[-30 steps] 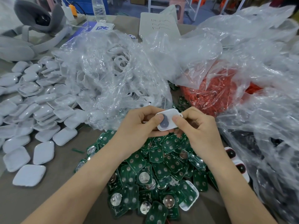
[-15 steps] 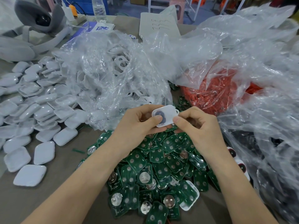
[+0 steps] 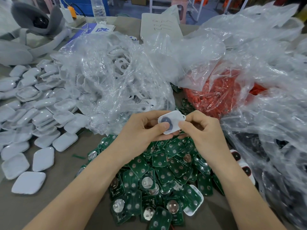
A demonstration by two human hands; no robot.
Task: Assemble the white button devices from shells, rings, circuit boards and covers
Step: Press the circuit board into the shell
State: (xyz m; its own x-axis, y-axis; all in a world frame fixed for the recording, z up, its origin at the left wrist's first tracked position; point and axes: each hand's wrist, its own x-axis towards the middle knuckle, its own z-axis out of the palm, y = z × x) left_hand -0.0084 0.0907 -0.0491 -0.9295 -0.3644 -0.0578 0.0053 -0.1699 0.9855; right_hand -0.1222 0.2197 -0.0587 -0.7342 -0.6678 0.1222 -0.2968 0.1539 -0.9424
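Note:
A white button shell (image 3: pixel 172 121) with a dark round button in it is held between both hands above a heap of green circuit boards (image 3: pixel 159 176). My left hand (image 3: pixel 142 128) grips its left side, thumb across the face. My right hand (image 3: pixel 204 130) pinches its right edge with thumb and fingers. White covers (image 3: pixel 29 113) lie spread at the left. A clear bag of white shells (image 3: pixel 116 77) sits behind the hands. Orange rings (image 3: pixel 221 93) fill another clear bag at the right.
A shell with a board in it (image 3: pixel 193 203) lies at the front of the green heap. Finished pieces with red-ringed dark buttons (image 3: pixel 242 165) lie at the right beside crumpled plastic bags (image 3: pixel 265 80). A grey headset (image 3: pixel 29 30), a bottle (image 3: pixel 99 10) and a paper sheet (image 3: pixel 159 27) stand at the back.
Both hands have lifted the shell slightly up and away, and it has turned a little in the fingers. The grip of both hands stays the same.

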